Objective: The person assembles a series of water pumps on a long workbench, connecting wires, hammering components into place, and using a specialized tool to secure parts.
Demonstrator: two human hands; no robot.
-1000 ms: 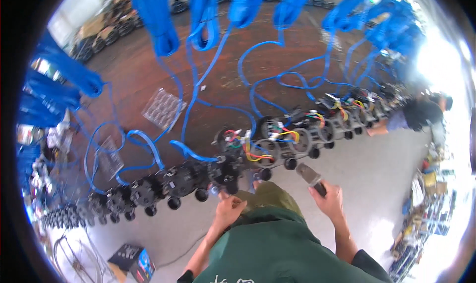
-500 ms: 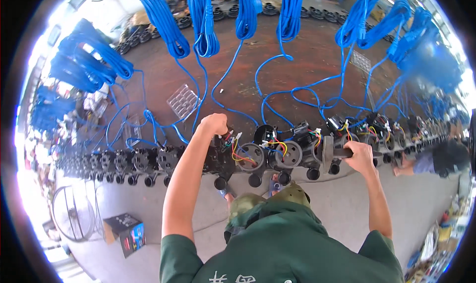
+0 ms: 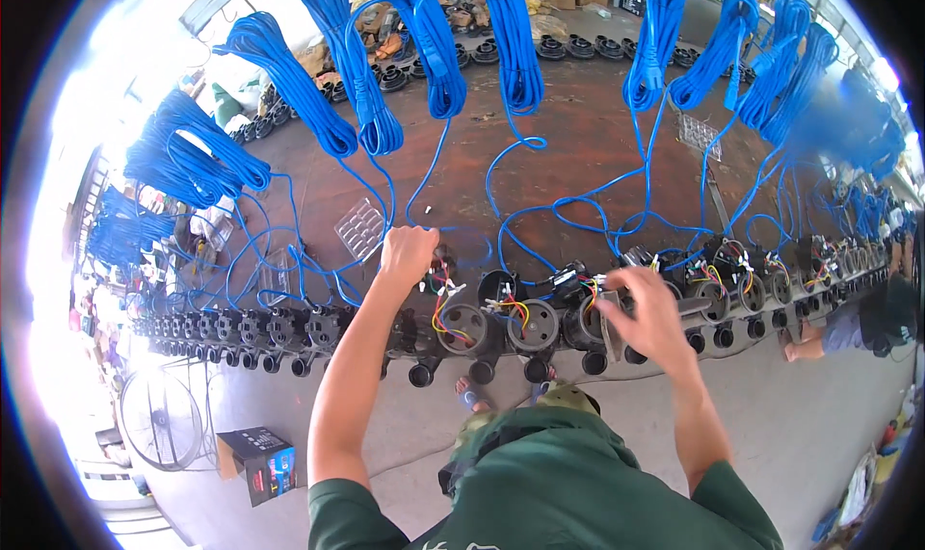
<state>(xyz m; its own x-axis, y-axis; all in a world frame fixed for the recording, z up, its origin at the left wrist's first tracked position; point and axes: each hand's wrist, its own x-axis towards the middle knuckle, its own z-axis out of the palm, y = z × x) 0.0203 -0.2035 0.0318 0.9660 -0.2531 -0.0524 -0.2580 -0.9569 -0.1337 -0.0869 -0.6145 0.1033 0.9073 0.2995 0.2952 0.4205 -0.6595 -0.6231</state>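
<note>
My left hand [image 3: 409, 254] is closed at the back of a black motor housing [image 3: 409, 330] in the row along the table's near edge. What its fingers hold is hidden. My right hand [image 3: 647, 311] hovers over the row, thumb and fingers apart, with nothing in it. Beneath it a hammer [image 3: 695, 305] lies across the housings, its head partly hidden. Between my hands stand round open housings [image 3: 464, 327] with red, yellow and white-tipped wires [image 3: 446, 292] coming out. A blue cable [image 3: 469, 247] beside my left hand is blurred.
Coiled blue cables [image 3: 521, 64] hang above the brown table [image 3: 578, 136], their ends trailing to the housings. A clear plastic tray [image 3: 361, 229] lies left of centre. Black round parts [image 3: 580, 47] line the far edge. A cardboard box [image 3: 258, 465] stands on the floor; another person [image 3: 872, 311] is at right.
My right hand has let go of the hammer handle, opened and moved left. My left hand stays closed at about the same place. The view has shifted slightly.
</note>
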